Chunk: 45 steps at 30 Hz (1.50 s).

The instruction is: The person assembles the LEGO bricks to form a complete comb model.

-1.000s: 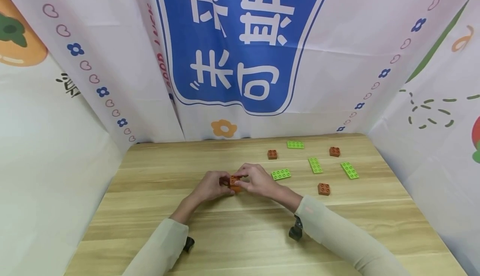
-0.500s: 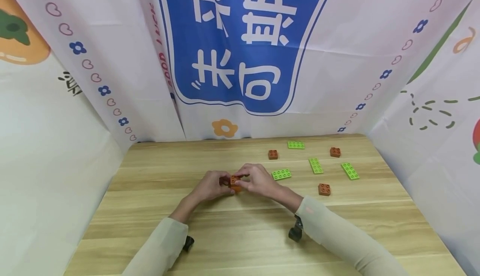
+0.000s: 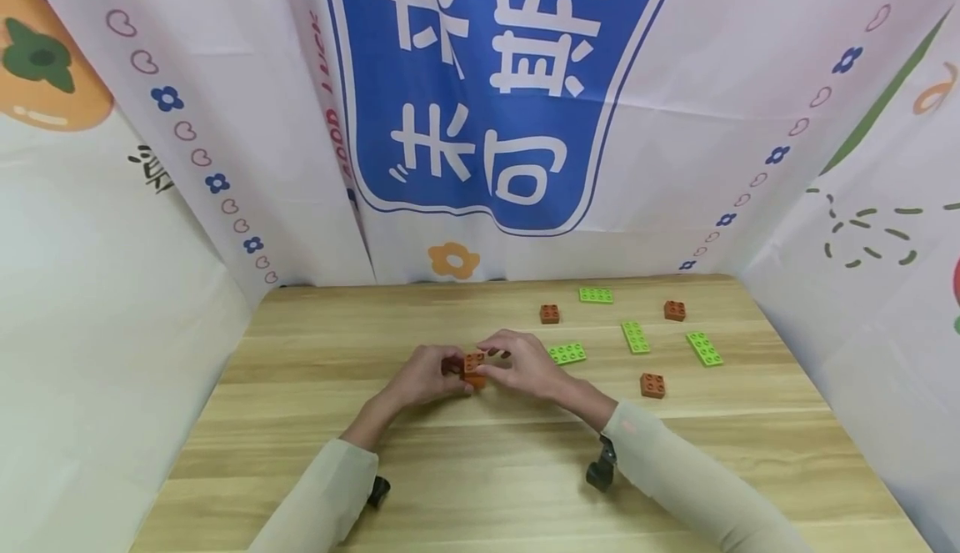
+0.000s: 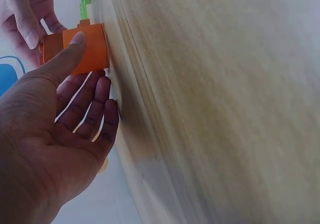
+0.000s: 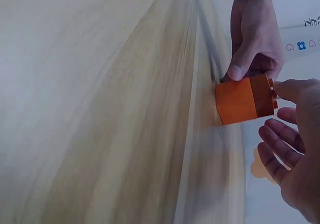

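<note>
An orange toy building block (image 5: 235, 101) stands on the table with a brown toy brick (image 3: 474, 361) stacked on it, studs up. My left hand (image 3: 422, 374) grips the orange block from the left; in the left wrist view its thumb lies on the block's near face. On the other side is my right hand (image 3: 528, 366), fingers loosely spread and parted from the stack. In the right wrist view, the right thumb (image 5: 292, 89) is right at the brown brick's studded top. An orange stud (image 4: 84, 22) shows beside the brown brick in the left wrist view.
Flat green eight-stud bricks (image 3: 635, 337) and brown four-stud bricks (image 3: 652, 385) lie scattered on the right half of the wooden table (image 3: 315, 419). One green brick (image 3: 567, 354) lies close beyond my right hand. A printed cloth (image 3: 637, 161) hangs along the table's back edge.
My right hand's fingers have loosened and drawn slightly away to the right from the brown brick. My left hand keeps its grip on the orange block. The head view has shifted slightly.
</note>
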Motion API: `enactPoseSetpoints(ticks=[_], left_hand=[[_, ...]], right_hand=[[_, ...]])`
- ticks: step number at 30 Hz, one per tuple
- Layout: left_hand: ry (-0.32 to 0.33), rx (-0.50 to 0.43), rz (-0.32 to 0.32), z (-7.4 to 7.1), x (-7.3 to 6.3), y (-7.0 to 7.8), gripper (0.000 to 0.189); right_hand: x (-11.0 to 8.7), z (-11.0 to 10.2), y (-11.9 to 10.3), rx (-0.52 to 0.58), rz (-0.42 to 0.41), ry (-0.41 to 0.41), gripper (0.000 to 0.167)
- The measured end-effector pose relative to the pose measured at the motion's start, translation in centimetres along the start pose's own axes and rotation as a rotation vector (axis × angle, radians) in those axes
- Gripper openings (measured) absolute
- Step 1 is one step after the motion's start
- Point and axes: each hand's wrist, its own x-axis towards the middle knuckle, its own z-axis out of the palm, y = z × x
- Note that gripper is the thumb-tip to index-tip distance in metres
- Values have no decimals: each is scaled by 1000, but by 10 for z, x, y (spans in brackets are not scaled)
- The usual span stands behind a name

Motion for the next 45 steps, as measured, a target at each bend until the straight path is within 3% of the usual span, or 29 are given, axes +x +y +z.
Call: enactPoseSetpoints(ticks=[12, 22, 30, 45], left_hand=[[32, -45, -3, 1, -2, 5, 45], [59, -67, -12, 3, -2, 8, 38], [56, -76, -25, 3, -2, 8, 37], [61, -87, -45, 4, 1, 5, 35]], right_hand=[[-13, -18, 18, -62, 16, -19, 42], [-22, -37, 31, -92, 34, -47, 38], [-32, -55, 41, -161, 3, -52, 36], [-53, -88, 67, -229, 17, -145, 41]])
